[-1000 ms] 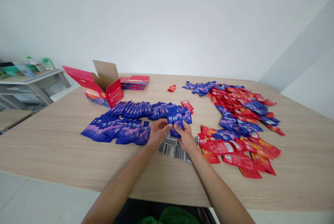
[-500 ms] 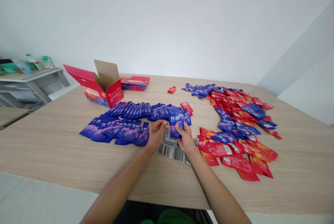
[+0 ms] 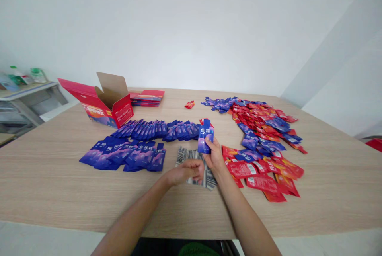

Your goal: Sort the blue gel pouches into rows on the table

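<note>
Holding a blue sachet (image 3: 205, 139) upright above the table (image 3: 59, 184), our right hand (image 3: 214, 156) pinches its lower edge; our left hand (image 3: 186, 171) hovers loosely curled, empty, over striped sachets (image 3: 191, 156). We judge it light, limp, slick; grip the sealed edge.
</note>
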A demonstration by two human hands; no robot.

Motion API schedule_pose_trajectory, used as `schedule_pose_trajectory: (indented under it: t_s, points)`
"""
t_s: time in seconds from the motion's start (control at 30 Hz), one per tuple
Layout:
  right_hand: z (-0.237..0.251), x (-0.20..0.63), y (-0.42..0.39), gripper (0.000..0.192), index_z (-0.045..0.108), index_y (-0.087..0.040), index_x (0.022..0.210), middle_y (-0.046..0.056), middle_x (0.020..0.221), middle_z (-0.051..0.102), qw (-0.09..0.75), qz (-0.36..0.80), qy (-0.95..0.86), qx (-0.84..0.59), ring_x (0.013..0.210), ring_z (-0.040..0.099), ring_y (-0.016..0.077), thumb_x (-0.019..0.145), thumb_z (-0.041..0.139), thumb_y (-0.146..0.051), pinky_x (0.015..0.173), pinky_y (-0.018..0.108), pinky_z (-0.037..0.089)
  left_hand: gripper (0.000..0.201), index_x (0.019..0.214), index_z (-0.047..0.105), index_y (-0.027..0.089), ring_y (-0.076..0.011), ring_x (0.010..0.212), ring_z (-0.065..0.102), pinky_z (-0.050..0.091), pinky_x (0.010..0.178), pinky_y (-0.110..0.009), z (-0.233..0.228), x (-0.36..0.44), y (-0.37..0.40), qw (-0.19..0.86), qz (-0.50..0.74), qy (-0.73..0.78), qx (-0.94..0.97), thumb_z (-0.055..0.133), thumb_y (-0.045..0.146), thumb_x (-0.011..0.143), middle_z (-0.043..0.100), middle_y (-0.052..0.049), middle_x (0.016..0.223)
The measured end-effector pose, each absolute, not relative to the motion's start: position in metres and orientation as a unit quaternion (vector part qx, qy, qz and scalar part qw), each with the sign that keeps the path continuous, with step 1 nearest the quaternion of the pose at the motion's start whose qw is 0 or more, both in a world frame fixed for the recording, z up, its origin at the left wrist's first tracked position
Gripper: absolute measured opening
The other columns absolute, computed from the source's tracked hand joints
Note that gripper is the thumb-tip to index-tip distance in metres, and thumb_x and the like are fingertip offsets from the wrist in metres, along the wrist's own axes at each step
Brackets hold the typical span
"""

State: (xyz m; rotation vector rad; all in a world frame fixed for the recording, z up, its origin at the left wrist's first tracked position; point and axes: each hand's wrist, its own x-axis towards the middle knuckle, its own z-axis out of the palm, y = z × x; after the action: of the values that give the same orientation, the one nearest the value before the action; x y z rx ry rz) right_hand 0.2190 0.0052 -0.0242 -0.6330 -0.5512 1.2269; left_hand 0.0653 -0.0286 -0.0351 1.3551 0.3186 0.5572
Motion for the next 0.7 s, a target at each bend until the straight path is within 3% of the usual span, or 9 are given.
schedule_pose_trajectory:
  t_s: [0.07,0.13,0.2,0.27,0.37,0.47,0.53,0.6,0.7]
  points:
    - [-0.024,0.220,0.006,0.036,0.069,-0.024,0.091,-0.007,0.074,0.068,0.739,0.555,-0.247,-0.290,0.059,0.059,0.0081,0.062,0.091,-0.027,0.059,0.018,0.052,0.047,0.079,0.058,0.017,-0.0124,0.064,0.057,0.042,0.064,-0.026,-0.044,0.071,-0.036,0.762,0.077,0.078,0.638,0.072,0.062,0.079,0.062,-0.001,0.072]
    - [-0.025,0.220,0.007,0.034,0.069,-0.024,0.089,-0.006,0.073,0.068,0.738,0.557,-0.244,-0.294,0.060,0.059,0.0089,0.062,0.090,-0.027,0.060,0.019,0.052,0.056,0.095,0.056,0.020,-0.0202,0.087,0.067,0.050,0.080,-0.034,-0.053,0.080,-0.043,0.793,-0.027,0.003,0.609,0.088,0.053,0.062,0.067,-0.002,0.090]
    - [-0.025,0.220,0.007,0.034,0.070,-0.023,0.087,-0.006,0.073,0.068,0.733,0.563,-0.242,-0.296,0.060,0.059,0.0089,0.061,0.091,-0.027,0.060,0.019,0.052,0.106,0.128,0.046,0.025,-0.0306,0.127,0.057,0.046,0.099,-0.045,-0.055,0.087,-0.048,0.769,-0.088,-0.057,0.631,0.100,0.033,0.037,0.061,-0.006,0.127]
    - [-0.026,0.220,0.007,0.034,0.070,-0.022,0.086,-0.006,0.074,0.069,0.731,0.568,-0.240,-0.293,0.060,0.059,0.0085,0.060,0.091,-0.026,0.060,0.019,0.052,0.126,0.142,0.040,0.025,-0.0358,0.142,0.043,0.041,0.106,-0.049,-0.050,0.089,-0.049,0.757,-0.125,-0.080,0.636,0.101,0.033,0.031,0.052,-0.010,0.140]
    - [-0.028,0.219,0.008,0.031,0.069,-0.022,0.084,-0.005,0.076,0.070,0.736,0.573,-0.224,-0.283,0.060,0.060,0.0088,0.062,0.090,-0.027,0.061,0.019,0.053,0.080,0.116,0.062,0.015,-0.0358,0.119,0.063,0.049,0.097,-0.048,-0.035,0.081,-0.046,0.818,-0.137,-0.080,0.552,0.083,0.067,0.059,0.068,-0.012,0.107]
    - [-0.031,0.219,0.009,0.024,0.067,-0.023,0.080,-0.005,0.075,0.070,0.748,0.568,-0.196,-0.283,0.061,0.061,0.0095,0.068,0.086,-0.031,0.063,0.021,0.055,0.053,0.076,0.057,0.017,-0.0223,0.073,0.069,0.054,0.067,-0.033,-0.023,0.069,-0.039,0.847,0.108,0.021,0.519,0.070,0.068,0.077,0.060,-0.003,0.067]
    - [-0.033,0.220,0.010,0.022,0.066,-0.023,0.078,-0.006,0.072,0.068,0.747,0.565,-0.198,-0.287,0.061,0.061,0.0097,0.072,0.084,-0.034,0.063,0.021,0.055,0.044,0.076,0.051,0.018,-0.0132,0.060,0.060,0.046,0.054,-0.022,-0.019,0.062,-0.033,0.820,0.270,0.084,0.498,0.079,0.053,0.076,0.051,0.004,0.061]
    - [-0.033,0.220,0.010,0.023,0.065,-0.023,0.079,-0.006,0.072,0.068,0.742,0.566,-0.213,-0.288,0.061,0.061,0.0098,0.073,0.083,-0.036,0.063,0.022,0.055,0.045,0.089,0.052,0.021,-0.0101,0.057,0.053,0.041,0.048,-0.019,-0.018,0.059,-0.025,0.798,0.363,0.123,0.465,0.085,0.047,0.071,0.049,0.006,0.066]
    - [-0.031,0.218,0.007,0.027,0.067,-0.023,0.084,-0.005,0.078,0.070,0.727,0.573,-0.248,-0.287,0.064,0.063,0.0098,0.071,0.085,-0.038,0.064,0.022,0.055,0.046,0.086,0.048,0.022,-0.0074,0.049,0.042,0.031,0.041,-0.018,-0.021,0.059,-0.013,0.738,0.463,0.208,0.445,0.074,0.059,0.077,0.044,0.008,0.064]
